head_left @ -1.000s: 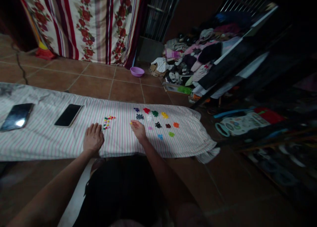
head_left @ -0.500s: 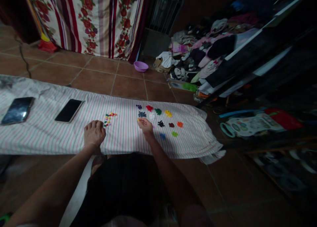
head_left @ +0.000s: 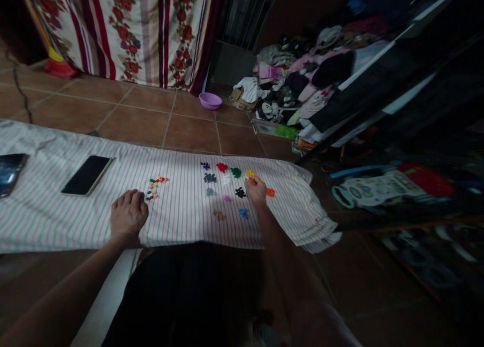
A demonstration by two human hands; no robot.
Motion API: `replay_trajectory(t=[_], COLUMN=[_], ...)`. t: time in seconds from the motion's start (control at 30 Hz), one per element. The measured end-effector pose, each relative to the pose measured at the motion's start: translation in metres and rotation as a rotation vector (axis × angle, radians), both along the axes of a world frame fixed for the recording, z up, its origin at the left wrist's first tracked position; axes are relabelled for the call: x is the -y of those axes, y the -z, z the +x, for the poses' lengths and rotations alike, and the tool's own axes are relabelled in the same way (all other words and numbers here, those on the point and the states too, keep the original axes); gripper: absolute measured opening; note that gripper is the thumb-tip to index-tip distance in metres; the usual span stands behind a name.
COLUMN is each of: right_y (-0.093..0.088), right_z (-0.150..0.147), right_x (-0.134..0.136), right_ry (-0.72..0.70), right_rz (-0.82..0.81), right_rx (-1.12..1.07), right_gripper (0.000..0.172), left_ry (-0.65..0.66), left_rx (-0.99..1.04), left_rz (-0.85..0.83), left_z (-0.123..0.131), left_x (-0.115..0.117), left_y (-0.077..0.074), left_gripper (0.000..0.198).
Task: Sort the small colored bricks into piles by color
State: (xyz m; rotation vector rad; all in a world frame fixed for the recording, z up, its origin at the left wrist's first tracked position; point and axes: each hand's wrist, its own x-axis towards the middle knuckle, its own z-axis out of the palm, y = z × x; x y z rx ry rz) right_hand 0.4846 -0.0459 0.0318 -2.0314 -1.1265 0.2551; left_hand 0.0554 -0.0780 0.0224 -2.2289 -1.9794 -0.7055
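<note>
My left hand (head_left: 129, 213) lies palm down on the striped cloth (head_left: 181, 226), fingers stretched out, holding nothing. Just beyond its fingertips is a cluster of small mixed-colour pieces (head_left: 153, 187). At the pile of small yellow pieces (head_left: 251, 173), my right hand (head_left: 257, 189) has its thumb and finger pinched on what looks like one yellow piece. Nearby lie piles of green pieces (head_left: 236, 172), black pieces (head_left: 240, 191), white pieces (head_left: 226, 180) and orange pieces (head_left: 270, 192). My right hand and forearm hide part of the cloth beneath them.
Further piles include red pieces (head_left: 222, 167), dark grey pieces (head_left: 209, 178), tan pieces (head_left: 218, 214) and blue pieces (head_left: 243, 213). A phone (head_left: 87, 175) and a dark tablet-like device (head_left: 11, 173) lie at left. On the tiled floor beyond stands a purple basin (head_left: 210, 101).
My right hand has moved right, from beside the grey and white piles to the yellow pile, still pinched. My left hand stays flat on the cloth. The view has shifted slightly right.
</note>
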Motion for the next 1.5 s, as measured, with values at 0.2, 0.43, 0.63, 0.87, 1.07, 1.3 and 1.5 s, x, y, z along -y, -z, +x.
replay_trajectory(t=[0.2, 0.43, 0.63, 0.87, 1.07, 1.3, 1.5], right_y=[-0.011, -0.012, -0.012, -0.012, -0.017, -0.010, 0.004], right_z=[0.019, 0.019, 0.023, 0.026, 0.018, -0.056, -0.172], right_x=[-0.006, -0.018, -0.022, -0.023, -0.013, -0.005, 0.002], right_ry=[0.173, 0.212, 0.202, 0.232, 0.228, -0.113, -0.569], right_rz=[-0.250, -0.329, -0.339, -0.307, -0.162, 0.173, 0.267], right_rx=[0.139, 0.187, 0.215, 0.221, 0.233, 0.172, -0.008], right_gripper=[0.034, 0.035, 0.031, 0.031, 0.031, 0.028, 0.026], left_ry=[-0.009, -0.020, -0.021, -0.035, -0.041, -0.031, -0.031], left_rx=[-0.011, -0.048, -0.048, -0.036, -0.048, -0.073, -0.044], left_rz=[0.004, 0.016, 0.013, -0.021, -0.054, -0.021, -0.008], left_z=[0.001, 0.000, 0.001, 0.001, 0.002, 0.000, -0.001], left_x=[0.000, -0.002, 0.000, -0.001, -0.001, -0.001, -0.003], left_y=[0.000, 0.005, 0.002, 0.002, -0.001, 0.002, 0.005], left_gripper=[0.031, 0.031, 0.031, 0.032, 0.033, 0.030, 0.028])
